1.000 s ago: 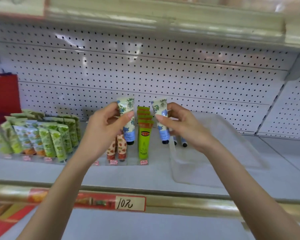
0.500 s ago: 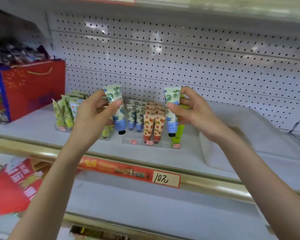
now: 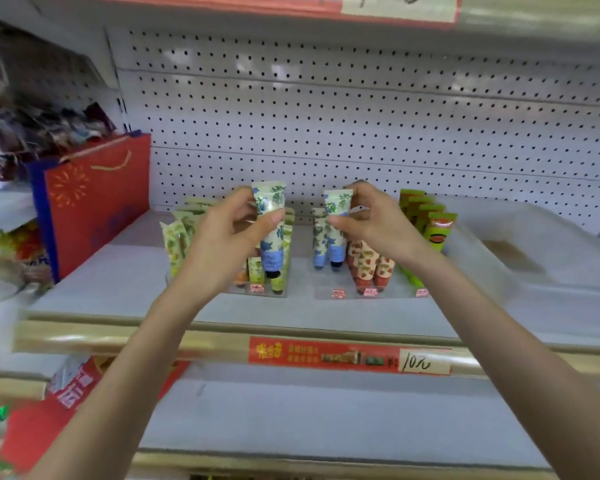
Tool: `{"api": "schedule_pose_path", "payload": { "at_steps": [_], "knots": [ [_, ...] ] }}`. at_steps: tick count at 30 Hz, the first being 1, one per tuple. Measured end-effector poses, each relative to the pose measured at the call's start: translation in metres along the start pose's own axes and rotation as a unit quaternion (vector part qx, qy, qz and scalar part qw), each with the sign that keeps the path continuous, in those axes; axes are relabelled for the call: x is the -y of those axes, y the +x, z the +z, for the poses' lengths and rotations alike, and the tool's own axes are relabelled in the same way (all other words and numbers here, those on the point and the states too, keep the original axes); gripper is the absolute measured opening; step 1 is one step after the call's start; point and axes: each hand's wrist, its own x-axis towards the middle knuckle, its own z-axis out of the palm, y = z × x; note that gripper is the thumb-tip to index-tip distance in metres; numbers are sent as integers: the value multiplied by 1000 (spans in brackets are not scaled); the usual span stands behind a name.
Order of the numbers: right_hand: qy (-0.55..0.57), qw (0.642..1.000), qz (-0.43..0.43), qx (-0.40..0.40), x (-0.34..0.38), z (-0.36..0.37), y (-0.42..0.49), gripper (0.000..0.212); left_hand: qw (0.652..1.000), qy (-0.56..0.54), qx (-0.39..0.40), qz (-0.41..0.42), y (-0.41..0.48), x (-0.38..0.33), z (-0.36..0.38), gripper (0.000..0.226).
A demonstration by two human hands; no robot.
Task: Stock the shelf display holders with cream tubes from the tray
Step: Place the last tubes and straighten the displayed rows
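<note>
The left hand [image 3: 222, 244] pinches a blue floral cream tube [image 3: 273, 237] between thumb and fingers around its upper half. The right hand [image 3: 378, 225] pinches a second blue floral tube [image 3: 337, 202] just under its crimped end. Both tubes have their long axis near vertical, flat crimp up and dark cap down.

The second tube hangs straight below the right hand's fingertips. Its cap sits low in the clear display holder [image 3: 326, 295], just beside a matching tube [image 3: 318, 244] on the thumb side, with the strawberry tubes [image 3: 368, 268] under the palm. Whether the cap touches the holder's base cannot be told. The left hand's tube hangs in front of another holder, with green tubes [image 3: 175, 239] past its knuckles.

The step in hand looks like seating the right tube. It is best lowered straight down, kept upright, and released only once the cap bears weight, so the neighbours do not topple. The left tube probably belongs in that same blue row, toward the right hand. The translucent tray [image 3: 534, 244] lies beyond the right wrist.
</note>
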Motion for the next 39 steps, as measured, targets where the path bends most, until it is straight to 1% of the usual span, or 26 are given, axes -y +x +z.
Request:
{"api": "schedule_pose_path", "payload": {
  "at_steps": [1,3,4,6,7,10,13,16,17,18,19,22,26,29,33,37,39],
  "knots": [
    [-30,1000,7,-6,-4,4,5,26,1000,-1,7,-1,2,3,-1,30],
    [-68,997,24,-3,-12,10,14,29,1000,0,21,2,5,7,-3,34],
    [-86,996,28,6,-15,10,19,29,1000,0,25,6,8,9,-3,38],
    [-161,986,24,36,-16,8,27,29,1000,1,27,14,14,12,-2,39],
    [-191,980,21,55,-16,6,30,29,1000,2,25,13,18,13,0,36],
    [-222,968,23,111,-19,4,40,30,1000,-3,26,13,25,13,7,30],
    [-260,954,26,146,-25,8,47,32,1000,-10,29,5,30,15,13,20],
    [-260,952,35,159,-30,10,51,34,999,-9,32,11,34,19,17,5],
    [-263,951,35,161,-31,10,52,34,999,-8,33,12,35,20,19,4],
    [-267,949,32,165,-33,11,53,32,999,-5,31,15,36,20,22,10],
    [-273,947,27,170,-34,12,55,30,999,-5,29,14,37,20,23,12],
    [-286,941,21,181,-37,14,58,23,1000,-2,25,9,40,21,28,2],
    [-269,945,18,185,-37,14,59,26,1000,-2,24,4,42,22,35,10],
    [-259,946,25,193,-38,14,59,32,1000,-3,24,2,43,22,38,8],
    [-264,941,25,209,-40,15,58,28,1000,4,11,0,42,23,41,21],
    [-282,935,20,214,-42,16,58,31,1000,4,7,-9,40,27,40,14],
    [-279,935,23,218,-42,15,59,30,1000,5,6,-13,39,29,39,16]
  ]
}}
